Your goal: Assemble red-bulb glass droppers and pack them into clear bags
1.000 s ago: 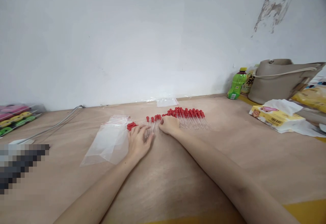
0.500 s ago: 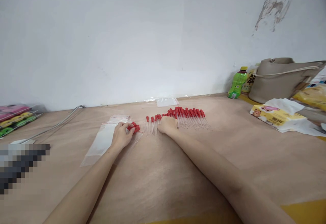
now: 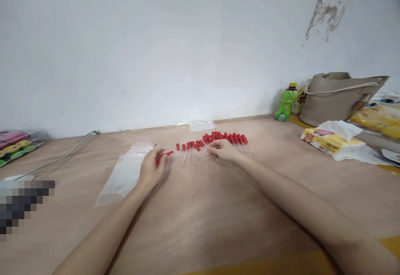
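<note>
My left hand [image 3: 152, 164] is closed around red-bulbed droppers [image 3: 160, 157]. Their clear tubes stick out near its fingertips, beside clear zip bags [image 3: 120, 175]. To the right, a long row of droppers [image 3: 188, 148] lies on the table, red bulbs toward the wall and clear tubes toward me. My right hand [image 3: 222, 149] is over the middle of this row, fingers pinched at thin clear tubes that point up and left. How many tubes it holds I cannot tell. The hand covers part of the row.
Another clear bag [image 3: 202, 126] lies by the wall. On the right are a green bottle [image 3: 286, 103], a tissue box [image 3: 333, 141] and a grey bag [image 3: 334, 100]. A grey cable [image 3: 67, 154] and colourful packs [image 3: 17, 148] lie on the left. Brown covering spreads over the table [image 3: 200, 216].
My right hand has shifted right along the row and now pinches thin clear tubes. My left hand stays by the bags with its droppers turned slightly. The camera view has shifted a little.
</note>
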Demonstrator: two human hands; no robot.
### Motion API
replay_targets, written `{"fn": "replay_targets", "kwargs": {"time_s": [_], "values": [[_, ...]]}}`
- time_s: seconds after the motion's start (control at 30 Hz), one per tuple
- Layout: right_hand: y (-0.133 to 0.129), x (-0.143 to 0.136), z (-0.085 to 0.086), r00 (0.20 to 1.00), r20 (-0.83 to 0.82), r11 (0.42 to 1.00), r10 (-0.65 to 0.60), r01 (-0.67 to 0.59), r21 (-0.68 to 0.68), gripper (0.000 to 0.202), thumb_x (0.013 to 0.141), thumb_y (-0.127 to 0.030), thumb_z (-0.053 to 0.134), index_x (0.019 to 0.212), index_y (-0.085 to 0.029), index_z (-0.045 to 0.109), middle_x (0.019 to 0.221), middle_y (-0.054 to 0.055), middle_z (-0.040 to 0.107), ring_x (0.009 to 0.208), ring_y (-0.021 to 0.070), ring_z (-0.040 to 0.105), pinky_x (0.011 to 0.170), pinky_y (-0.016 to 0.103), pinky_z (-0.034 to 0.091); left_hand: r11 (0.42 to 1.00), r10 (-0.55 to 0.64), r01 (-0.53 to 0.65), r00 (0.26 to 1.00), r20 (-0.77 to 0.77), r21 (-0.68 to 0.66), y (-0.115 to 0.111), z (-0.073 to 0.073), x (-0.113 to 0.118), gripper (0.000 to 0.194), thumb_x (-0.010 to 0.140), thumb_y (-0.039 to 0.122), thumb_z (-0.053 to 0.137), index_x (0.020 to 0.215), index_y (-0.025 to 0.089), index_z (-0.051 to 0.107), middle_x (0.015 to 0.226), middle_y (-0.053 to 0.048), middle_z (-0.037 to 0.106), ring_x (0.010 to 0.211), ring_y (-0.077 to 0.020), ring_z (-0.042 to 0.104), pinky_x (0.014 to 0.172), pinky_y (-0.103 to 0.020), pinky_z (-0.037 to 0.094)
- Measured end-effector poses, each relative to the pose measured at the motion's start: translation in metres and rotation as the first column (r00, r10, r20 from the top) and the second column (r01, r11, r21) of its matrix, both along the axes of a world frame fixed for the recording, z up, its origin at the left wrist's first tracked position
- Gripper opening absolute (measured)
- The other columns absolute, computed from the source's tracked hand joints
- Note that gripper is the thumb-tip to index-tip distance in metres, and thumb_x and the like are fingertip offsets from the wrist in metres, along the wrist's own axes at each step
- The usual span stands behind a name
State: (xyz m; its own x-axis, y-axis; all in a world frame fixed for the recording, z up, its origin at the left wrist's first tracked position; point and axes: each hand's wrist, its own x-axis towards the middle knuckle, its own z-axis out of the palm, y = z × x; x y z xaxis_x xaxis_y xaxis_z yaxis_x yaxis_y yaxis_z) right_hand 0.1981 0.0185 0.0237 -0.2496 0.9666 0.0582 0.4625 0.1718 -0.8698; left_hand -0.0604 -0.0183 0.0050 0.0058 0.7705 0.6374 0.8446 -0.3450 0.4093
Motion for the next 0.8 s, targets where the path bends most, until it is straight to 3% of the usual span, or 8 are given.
{"fn": "replay_targets", "kwargs": {"time_s": [0.1, 0.2, 0.3, 0.43, 0.57, 0.8], "values": [[-0.024, 0.018, -0.016, 0.997, 0.024, 0.984, 0.072, -0.075, 0.164, 0.020, 0.080, -0.022, 0.047, 0.094, -0.013, 0.058, 0.071, 0.002, 0.062, 0.063, 0.0101, 0.055, 0.059, 0.021, 0.044, 0.951, -0.276, 0.278, 0.961, 0.038, -0.134, -0.017, -0.003, 0.028, 0.024, 0.082, 0.028, 0.044, 0.100, 0.017, 0.054, 0.089, -0.005, 0.059, 0.077, -0.0164, 0.056, 0.070, -0.029, 0.046], [-0.045, 0.031, -0.029, 0.989, 0.121, 0.931, 0.088, -0.125, 0.344, 0.017, 0.082, -0.021, 0.043, 0.088, -0.016, 0.058, 0.081, 0.003, 0.061, 0.072, 0.0122, 0.055, 0.066, 0.024, 0.043, 0.864, -0.420, 0.399, 0.907, -0.003, -0.308, -0.034, -0.005, 0.051, 0.024, 0.082, 0.026, 0.044, 0.100, 0.020, 0.059, 0.089, -0.004, 0.059, 0.074, -0.0155, 0.056, 0.066, -0.027, 0.046], [-0.060, 0.036, -0.035, 0.982, 0.163, 0.903, 0.098, -0.156, 0.401, 0.020, 0.084, -0.019, 0.037, 0.095, -0.018, 0.054, 0.089, 0.004, 0.061, 0.081, 0.0134, 0.055, 0.073, 0.026, 0.043, 0.853, -0.425, 0.375, 0.903, -0.064, -0.363, -0.045, -0.002, 0.063, 0.021, 0.080, 0.028, 0.047, 0.093, 0.023, 0.063, 0.091, -0.003, 0.058, 0.076, -0.0162, 0.056, 0.067, -0.028, 0.046], [-0.069, 0.031, -0.036, 0.973, 0.182, 0.874, 0.141, -0.208, 0.439, 0.028, 0.086, -0.020, 0.035, 0.108, -0.021, 0.051, 0.104, 0.005, 0.059, 0.095, 0.0136, 0.054, 0.083, 0.028, 0.041, 0.881, -0.386, 0.345, 0.920, -0.070, -0.324, -0.049, 0.003, 0.069, 0.017, 0.081, 0.029, 0.048, 0.082, 0.023, 0.064, 0.086, -0.002, 0.058, 0.079, -0.0170, 0.056, 0.072, -0.030, 0.045], [-0.073, 0.026, -0.036, 0.962, 0.224, 0.849, 0.156, -0.247, 0.468, 0.023, 0.085, -0.024, 0.040, 0.095, -0.021, 0.060, 0.089, 0.004, 0.061, 0.080, 0.0127, 0.055, 0.073, 0.025, 0.043, 0.883, -0.371, 0.366, 0.928, 0.042, -0.294, -0.048, 0.003, 0.072, 0.016, 0.083, 0.028, 0.045, 0.081, 0.021, 0.059, 0.083, -0.001, 0.061, 0.079, -0.0166, 0.056, 0.072, -0.029, 0.044], [-0.076, 0.024, -0.036, 0.967, 0.199, 0.823, 0.162, -0.243, 0.513, 0.024, 0.085, -0.023, 0.042, 0.098, -0.021, 0.061, 0.083, 0.004, 0.056, 0.074, 0.0117, 0.052, 0.068, 0.023, 0.041, 0.818, -0.407, 0.473, 0.878, 0.251, -0.328, -0.046, -0.008, 0.074, 0.013, 0.083, 0.027, 0.046, 0.087, 0.019, 0.055, 0.081, 0.000, 0.062, 0.074, -0.0146, 0.057, 0.066, -0.026, 0.045]]}}
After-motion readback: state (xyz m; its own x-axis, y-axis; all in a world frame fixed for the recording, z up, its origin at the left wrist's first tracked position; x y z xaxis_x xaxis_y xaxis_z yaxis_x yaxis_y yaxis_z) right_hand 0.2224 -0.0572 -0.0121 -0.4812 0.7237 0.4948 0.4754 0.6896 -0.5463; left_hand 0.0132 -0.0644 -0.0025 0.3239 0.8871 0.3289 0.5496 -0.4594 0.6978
